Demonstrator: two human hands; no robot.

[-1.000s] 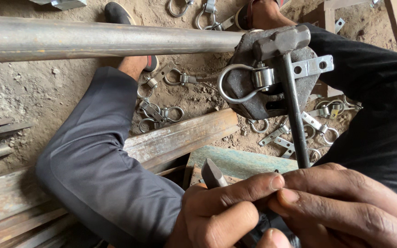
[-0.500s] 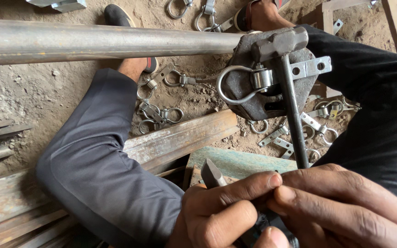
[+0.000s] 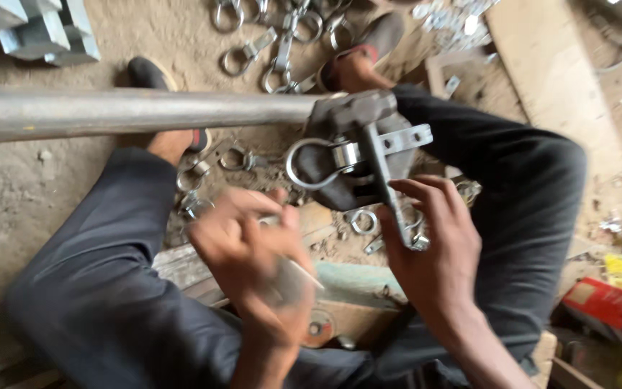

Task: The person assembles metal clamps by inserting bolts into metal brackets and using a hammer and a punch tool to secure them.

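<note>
Centre of frame: a grey metal press tool [image 3: 354,144] fixed on the end of a long steel pipe [image 3: 131,112] that runs in from the left edge. A bright ring clamp [image 3: 318,162] sits in the tool, its ring loop sticking out to the left and its flat drilled strap to the right. A dark steel handle bar [image 3: 386,184] hangs from the tool down toward lower centre.

Right hand [image 3: 433,245], centre right: fingers half open, fingertips touching the handle bar near its lower end, not wrapped round it.

Left hand [image 3: 253,252], centre left, motion-blurred: curled loosely round a thin pale rod-like piece [image 3: 300,274]; what it is, cannot tell. It stays apart from the tool.

Handling, as a judgement: the ring clamp looks like small, light, stiff plated steel, smooth and likely slippery, with thin strap edges. Best taken by the ring loop or pinched across the flat strap. The handle bar looks heavy and rigid; take it low down for leverage, with a full wrap.

Rest: more ring clamps [image 3: 275,50] scattered on the dirt floor [image 3: 52,187] at top centre, wooden planks [image 3: 541,79] upper right, a red box [image 3: 606,310] lower right, and the person's dark trousers across the bottom.
</note>
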